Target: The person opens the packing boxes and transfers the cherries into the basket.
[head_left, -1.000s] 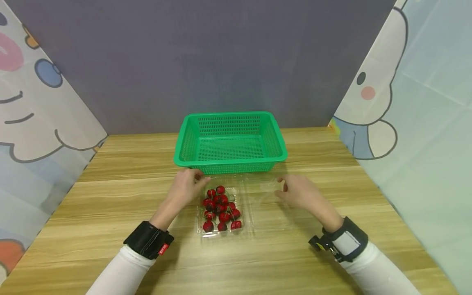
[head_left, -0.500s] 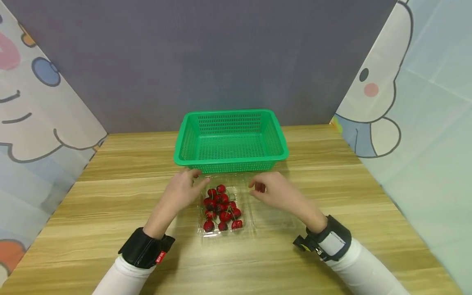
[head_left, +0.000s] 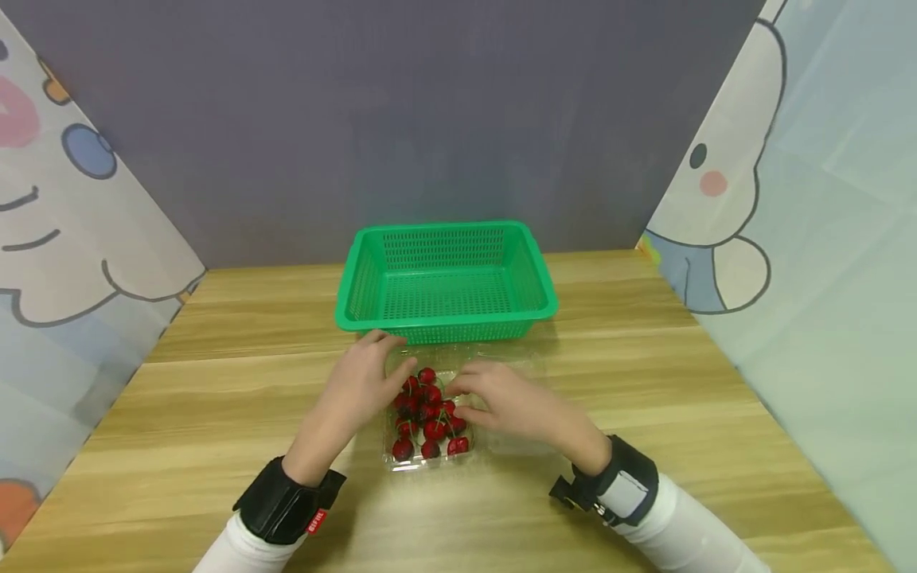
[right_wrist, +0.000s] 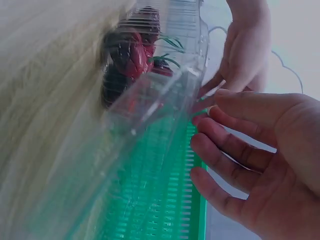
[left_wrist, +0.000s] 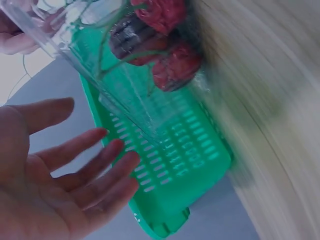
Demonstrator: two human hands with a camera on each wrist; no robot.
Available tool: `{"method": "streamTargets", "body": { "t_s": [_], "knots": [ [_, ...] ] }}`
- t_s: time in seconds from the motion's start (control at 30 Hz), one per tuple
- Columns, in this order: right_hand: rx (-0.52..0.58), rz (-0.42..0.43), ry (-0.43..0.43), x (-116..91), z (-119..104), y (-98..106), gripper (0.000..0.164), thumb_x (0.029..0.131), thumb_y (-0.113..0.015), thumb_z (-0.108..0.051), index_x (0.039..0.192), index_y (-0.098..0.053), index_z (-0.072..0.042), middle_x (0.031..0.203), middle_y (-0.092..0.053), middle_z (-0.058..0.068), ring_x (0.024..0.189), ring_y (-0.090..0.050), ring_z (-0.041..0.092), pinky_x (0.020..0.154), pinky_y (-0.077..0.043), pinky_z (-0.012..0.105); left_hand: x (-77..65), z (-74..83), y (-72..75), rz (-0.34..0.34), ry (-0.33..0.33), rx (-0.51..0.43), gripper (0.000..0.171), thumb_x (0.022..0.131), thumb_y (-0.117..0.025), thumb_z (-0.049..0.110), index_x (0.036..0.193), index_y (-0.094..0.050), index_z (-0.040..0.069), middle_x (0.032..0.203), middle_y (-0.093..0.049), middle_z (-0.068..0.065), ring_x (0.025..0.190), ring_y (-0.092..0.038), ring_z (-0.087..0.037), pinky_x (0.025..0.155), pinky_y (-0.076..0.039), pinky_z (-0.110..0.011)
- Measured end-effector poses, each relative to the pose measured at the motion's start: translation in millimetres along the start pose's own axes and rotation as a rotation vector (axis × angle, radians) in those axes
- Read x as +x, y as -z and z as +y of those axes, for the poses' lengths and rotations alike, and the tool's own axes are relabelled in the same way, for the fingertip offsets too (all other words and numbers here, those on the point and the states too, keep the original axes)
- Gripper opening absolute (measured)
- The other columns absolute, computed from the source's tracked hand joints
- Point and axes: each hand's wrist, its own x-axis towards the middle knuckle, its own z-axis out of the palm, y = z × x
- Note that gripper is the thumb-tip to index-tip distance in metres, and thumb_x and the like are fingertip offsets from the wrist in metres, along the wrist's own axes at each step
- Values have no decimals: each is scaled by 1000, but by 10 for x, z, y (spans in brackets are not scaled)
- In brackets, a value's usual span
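Observation:
Red cherries (head_left: pixel 434 430) with green stems lie in a clear plastic clamshell box (head_left: pixel 424 465) on the table. Its transparent lid (head_left: pixel 526 447) is folded out to the right. My left hand (head_left: pixel 358 388) is at the box's far left corner; the left wrist view shows its fingers (left_wrist: pixel 92 172) spread and nothing in them. From the right, my right hand (head_left: pixel 507 407) reaches over the hinge side, fingertips above the right-hand cherries and hiding some of them. In the right wrist view its fingers (right_wrist: pixel 230 145) are loosely bent with nothing between them, beside the clear box wall.
Just behind the box stands a green slotted plastic basket (head_left: pixel 447 323), with nothing in it. A grey wall (head_left: pixel 458 119) rises behind the wooden table (head_left: pixel 236 414). Printed cloth panels (head_left: pixel 824 239) flank the table on both sides.
My right hand has moved left from over the lid to the cherries' right side. My left hand has stayed at the box's left corner. Box, cherries and basket have stayed in place.

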Motion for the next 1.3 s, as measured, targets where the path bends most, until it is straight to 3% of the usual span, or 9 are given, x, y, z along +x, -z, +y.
{"method": "streamTargets", "body": {
  "t_s": [0.1,0.23,0.4,0.77,1.3],
  "knots": [
    [-37,-1,26,4,-26,-59,23,94,-77,-14,114,-75,-3,108,-71,5,100,-68,17,90,-56,28,-8,21,-37,43,-63,-17,35,96,-75,22,121,-71,-3,119,-68,-18,108,-66,-36,88,-57,-50],
    [-55,-4,38,21,-39,-118,23,93,-78,-14,113,-75,-3,108,-72,6,99,-69,18,89,-56,27,9,67,-61,43,-115,-71,30,94,-77,19,117,-74,-1,114,-70,-14,105,-68,-32,84,-58,-46],
    [-55,-14,46,46,-44,-160,22,92,-79,-11,112,-76,-3,106,-72,6,94,-69,17,84,-56,24,15,86,-75,-12,-153,-118,23,95,-75,14,115,-75,2,111,-72,-13,97,-69,-30,78,-59,-44],
    [-13,-36,30,72,-37,-194,11,94,-77,-11,104,-76,-7,98,-71,-1,85,-66,7,75,-53,19,46,63,-51,-126,-280,-154,17,96,-73,11,112,-75,3,105,-72,-7,92,-69,-24,77,-58,-37],
    [-7,-10,6,78,-28,-256,8,92,-77,-3,97,-74,-8,97,-70,-1,89,-66,9,81,-55,20,35,45,-49,-230,-282,-106,25,97,-70,6,121,-71,0,117,-69,-11,108,-66,-29,88,-57,-44]
  ]
}}
